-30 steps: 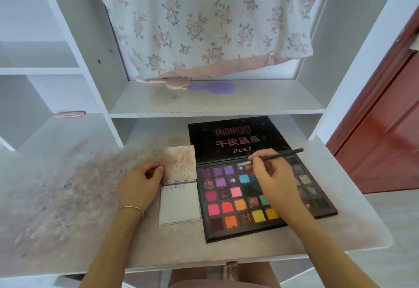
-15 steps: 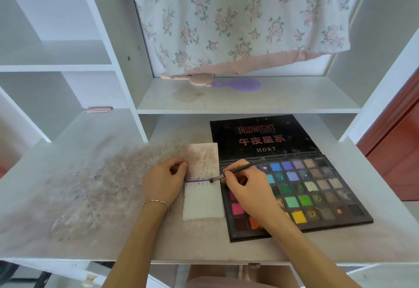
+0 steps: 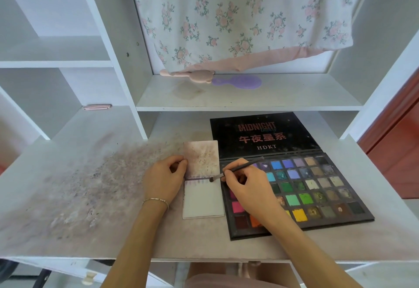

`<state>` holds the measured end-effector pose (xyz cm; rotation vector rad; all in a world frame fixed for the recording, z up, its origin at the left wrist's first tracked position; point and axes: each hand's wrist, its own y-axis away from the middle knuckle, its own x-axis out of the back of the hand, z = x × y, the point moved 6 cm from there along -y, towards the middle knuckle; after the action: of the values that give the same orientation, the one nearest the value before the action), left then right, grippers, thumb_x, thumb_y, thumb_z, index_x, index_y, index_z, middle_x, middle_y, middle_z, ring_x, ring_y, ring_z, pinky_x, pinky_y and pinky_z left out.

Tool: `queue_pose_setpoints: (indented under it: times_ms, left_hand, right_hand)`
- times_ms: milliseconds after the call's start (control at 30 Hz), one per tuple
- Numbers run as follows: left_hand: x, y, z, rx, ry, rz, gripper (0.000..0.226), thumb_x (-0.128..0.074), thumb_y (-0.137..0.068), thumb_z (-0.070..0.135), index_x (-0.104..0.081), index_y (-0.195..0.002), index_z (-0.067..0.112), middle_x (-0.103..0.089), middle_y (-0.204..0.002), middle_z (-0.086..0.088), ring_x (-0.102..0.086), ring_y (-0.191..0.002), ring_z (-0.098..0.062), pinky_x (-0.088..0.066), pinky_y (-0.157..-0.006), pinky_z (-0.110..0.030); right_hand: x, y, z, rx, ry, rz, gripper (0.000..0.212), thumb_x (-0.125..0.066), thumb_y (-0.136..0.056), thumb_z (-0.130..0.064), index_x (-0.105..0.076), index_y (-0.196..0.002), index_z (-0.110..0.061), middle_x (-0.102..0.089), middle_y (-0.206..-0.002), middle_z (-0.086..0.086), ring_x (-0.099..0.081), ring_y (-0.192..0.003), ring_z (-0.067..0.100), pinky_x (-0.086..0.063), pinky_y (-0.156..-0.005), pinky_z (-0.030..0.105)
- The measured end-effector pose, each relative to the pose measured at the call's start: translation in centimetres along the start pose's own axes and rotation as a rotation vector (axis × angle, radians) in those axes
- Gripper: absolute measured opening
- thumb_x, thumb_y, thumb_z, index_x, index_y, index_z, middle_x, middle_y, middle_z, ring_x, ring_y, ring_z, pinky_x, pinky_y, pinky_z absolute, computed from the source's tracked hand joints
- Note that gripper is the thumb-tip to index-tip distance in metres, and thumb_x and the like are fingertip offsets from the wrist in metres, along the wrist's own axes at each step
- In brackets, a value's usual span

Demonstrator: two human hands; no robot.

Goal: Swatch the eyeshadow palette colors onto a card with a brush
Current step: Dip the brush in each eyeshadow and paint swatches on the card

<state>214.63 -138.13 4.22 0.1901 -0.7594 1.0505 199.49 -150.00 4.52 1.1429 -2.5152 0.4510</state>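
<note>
Left hand (image 3: 163,180): fingers curled, tips pressing the left edge of the card (image 3: 203,199), likely to stop it sliding under the stroke. Card lies flat, touching the palette (image 3: 317,199) on its left side. Right hand (image 3: 246,189): fingers pinched on the brush (image 3: 238,167), wrist over the pans, handle angled up-right, bristles at the card's top row of faint swatches.

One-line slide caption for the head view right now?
Right hand touches the brush tip to the card beside the open eyeshadow palette, left hand steadying it.
</note>
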Motion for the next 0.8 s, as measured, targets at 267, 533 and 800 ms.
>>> queue_pose_setpoints:
  times_ms: [267, 533, 800]
  left_hand:
    - [-0.04, -0.06, -0.06, -0.003, -0.005, 0.001, 0.015, -0.058, -0.086, 0.021, -0.071, -0.091, 0.019, -0.062, -0.076, 0.010, -0.056, -0.073, -0.010, -0.040, -0.065, -0.022]
    - [-0.10, -0.10, -0.18, -0.001, -0.012, -0.002, 0.015, -0.058, -0.086, 0.022, -0.071, -0.092, 0.020, -0.061, -0.075, 0.011, -0.055, -0.072, -0.009, -0.038, -0.059, -0.016]
    - [-0.10, -0.06, -0.17, 0.001, -0.002, 0.000, 0.014, -0.058, -0.086, 0.022, -0.071, -0.091, 0.020, -0.061, -0.073, 0.010, -0.055, -0.071, -0.010, -0.040, -0.061, -0.021]
  right_hand:
    - [-0.02, 0.10, -0.09, 0.005, 0.010, -0.009, 0.020, -0.053, -0.088, -0.018, -0.051, -0.076, -0.034, -0.067, -0.076, -0.003, -0.060, -0.073, 0.002, -0.048, -0.062, 0.008]
    - [-0.10, 0.08, -0.09, 0.007, 0.007, -0.014, 0.020, -0.054, -0.087, -0.018, -0.051, -0.076, -0.034, -0.066, -0.075, -0.004, -0.059, -0.073, 0.001, -0.048, -0.063, 0.009]
    - [-0.10, 0.05, -0.13, 0.019, 0.017, -0.009, 0.022, -0.053, -0.088, -0.017, -0.051, -0.075, -0.035, -0.066, -0.075, -0.003, -0.059, -0.073, 0.002, -0.047, -0.062, 0.009]
